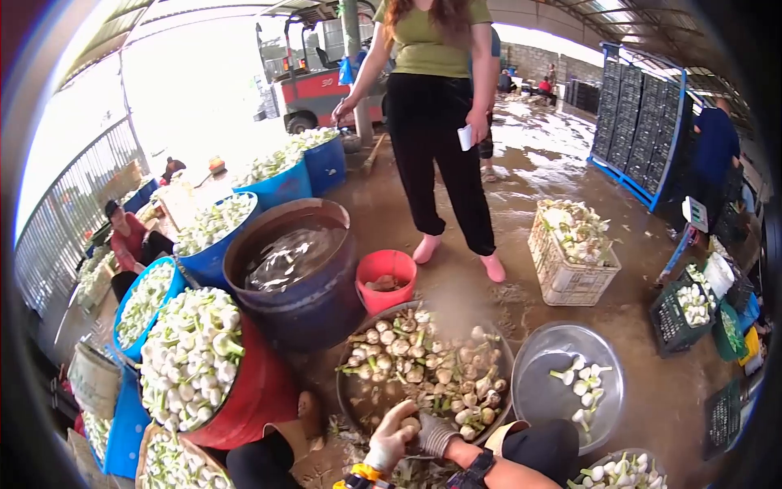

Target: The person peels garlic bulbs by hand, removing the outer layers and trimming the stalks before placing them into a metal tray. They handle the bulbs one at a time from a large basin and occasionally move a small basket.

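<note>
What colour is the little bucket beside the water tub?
The bucket is red, shown in the head view.

"Are you seeing any lettering?"
"Only a number: the red forklift [305, 99] is carrying pale digits [327, 81] on its side, seemingly reading 30, though they are showing small and blurred."

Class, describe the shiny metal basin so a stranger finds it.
Start from the standing person in green. Nearer the camera is the wide basin heaped with soiled bulbs. The metal basin sits right of it, distinguished by its few white bulbs.
</note>
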Action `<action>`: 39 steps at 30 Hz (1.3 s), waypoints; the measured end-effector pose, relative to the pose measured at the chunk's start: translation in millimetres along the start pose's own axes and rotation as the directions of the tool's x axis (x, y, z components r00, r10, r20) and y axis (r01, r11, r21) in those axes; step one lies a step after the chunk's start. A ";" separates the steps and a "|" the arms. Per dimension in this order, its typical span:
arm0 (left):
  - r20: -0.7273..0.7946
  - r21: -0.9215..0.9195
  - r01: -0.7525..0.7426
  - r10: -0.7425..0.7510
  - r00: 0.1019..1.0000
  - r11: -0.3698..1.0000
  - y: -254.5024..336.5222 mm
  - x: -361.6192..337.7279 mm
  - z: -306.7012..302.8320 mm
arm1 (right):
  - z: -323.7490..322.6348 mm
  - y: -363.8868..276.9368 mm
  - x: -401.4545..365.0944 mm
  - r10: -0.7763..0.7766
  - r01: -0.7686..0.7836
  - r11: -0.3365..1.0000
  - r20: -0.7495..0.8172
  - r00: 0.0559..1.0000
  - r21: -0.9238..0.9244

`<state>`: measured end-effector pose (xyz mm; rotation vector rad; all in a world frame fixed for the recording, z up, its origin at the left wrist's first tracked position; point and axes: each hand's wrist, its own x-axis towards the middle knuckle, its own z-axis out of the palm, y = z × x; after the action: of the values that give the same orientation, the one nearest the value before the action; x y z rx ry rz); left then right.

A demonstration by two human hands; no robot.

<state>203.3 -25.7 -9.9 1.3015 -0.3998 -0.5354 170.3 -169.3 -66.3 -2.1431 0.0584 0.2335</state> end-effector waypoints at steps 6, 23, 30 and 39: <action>-0.346 0.372 0.172 -0.036 0.937 0.912 5.3 -33.0 -1.7 | -28.0 -63.3 -31.5 -0.099 0.096 0.995 -0.342 0.935 -0.025; 0.135 -0.671 0.404 -0.433 0.891 0.622 88.8 -33.2 19.5 | -73.8 -90.0 -62.8 -0.166 0.299 0.938 -0.531 0.831 0.175; -0.006 -0.684 0.322 -0.447 0.895 0.654 70.0 -41.3 15.1 | -53.3 -88.2 -58.8 -0.583 0.450 0.812 -0.462 0.668 -0.372; 0.042 0.000 0.262 -0.262 0.964 0.965 86.9 -42.0 -1.3 | -47.2 -100.2 -49.8 -0.198 0.227 0.961 -0.186 0.963 0.155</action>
<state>182.6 14.9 75.2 1.3476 -0.2603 -0.7866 141.5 -155.8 50.8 -1.9703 -0.0528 -0.0779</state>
